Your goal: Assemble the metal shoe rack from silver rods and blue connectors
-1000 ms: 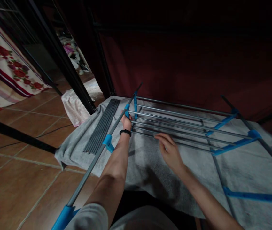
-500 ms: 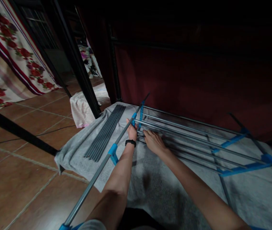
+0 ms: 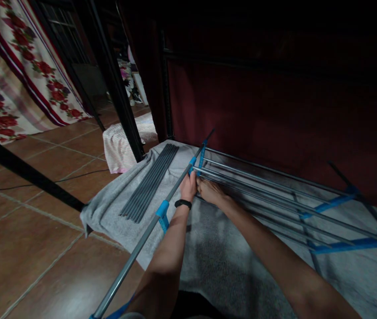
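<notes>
A metal rack frame (image 3: 274, 186) of grey rods and blue plastic connectors lies on a grey cloth (image 3: 228, 261). My left hand (image 3: 188, 186), a black band on its wrist, is closed around the long grey side pole (image 3: 141, 241) just below a blue connector (image 3: 192, 165). My right hand (image 3: 210, 191) rests beside it, fingers curled on the near end of one of the rack's rods where it meets the pole. Another blue connector (image 3: 162, 212) sits lower on the pole.
A bundle of loose grey rods (image 3: 150, 184) lies on the cloth's left part. A black post (image 3: 115, 79) and a pale folded cloth (image 3: 122, 144) stand behind it. Brown floor tiles (image 3: 35, 248), a floral fabric (image 3: 12, 84) and a dark red wall (image 3: 274, 102) surround the spot.
My right hand has slid left along the rods until it sits against my left hand at the pole. The view has shifted slightly; my left hand keeps its grip.
</notes>
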The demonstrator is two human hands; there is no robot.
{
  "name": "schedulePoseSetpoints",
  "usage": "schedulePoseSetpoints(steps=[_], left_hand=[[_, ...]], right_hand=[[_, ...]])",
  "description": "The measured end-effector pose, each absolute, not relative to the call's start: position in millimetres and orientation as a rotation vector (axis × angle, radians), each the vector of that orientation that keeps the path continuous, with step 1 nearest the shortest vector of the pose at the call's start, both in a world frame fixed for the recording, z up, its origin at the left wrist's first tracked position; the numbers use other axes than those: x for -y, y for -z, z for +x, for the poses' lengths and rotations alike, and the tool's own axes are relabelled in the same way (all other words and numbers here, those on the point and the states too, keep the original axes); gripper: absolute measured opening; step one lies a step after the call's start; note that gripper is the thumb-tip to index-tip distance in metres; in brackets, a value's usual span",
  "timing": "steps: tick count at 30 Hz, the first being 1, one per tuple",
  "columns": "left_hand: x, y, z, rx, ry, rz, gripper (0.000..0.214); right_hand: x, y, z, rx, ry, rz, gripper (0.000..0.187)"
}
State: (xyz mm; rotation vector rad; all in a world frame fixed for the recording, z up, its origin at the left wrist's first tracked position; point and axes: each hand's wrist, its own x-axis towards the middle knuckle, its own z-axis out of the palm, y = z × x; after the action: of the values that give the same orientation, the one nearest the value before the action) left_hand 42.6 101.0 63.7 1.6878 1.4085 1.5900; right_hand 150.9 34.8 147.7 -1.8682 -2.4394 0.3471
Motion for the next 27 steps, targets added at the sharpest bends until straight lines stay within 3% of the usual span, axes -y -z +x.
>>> schedulePoseSetpoints(steps=[10,27], left_hand=[[-86,-75,37,-1.501,-1.662,2.074,0.037],[-80,-77,37,-1.387,-1.614,1.936,0.035]], right_hand=[[-36,-150,154,2.534,-0.29,-1.877,0.042],[-35,-145,145,2.372,-0.23,-1.961,0.044]])
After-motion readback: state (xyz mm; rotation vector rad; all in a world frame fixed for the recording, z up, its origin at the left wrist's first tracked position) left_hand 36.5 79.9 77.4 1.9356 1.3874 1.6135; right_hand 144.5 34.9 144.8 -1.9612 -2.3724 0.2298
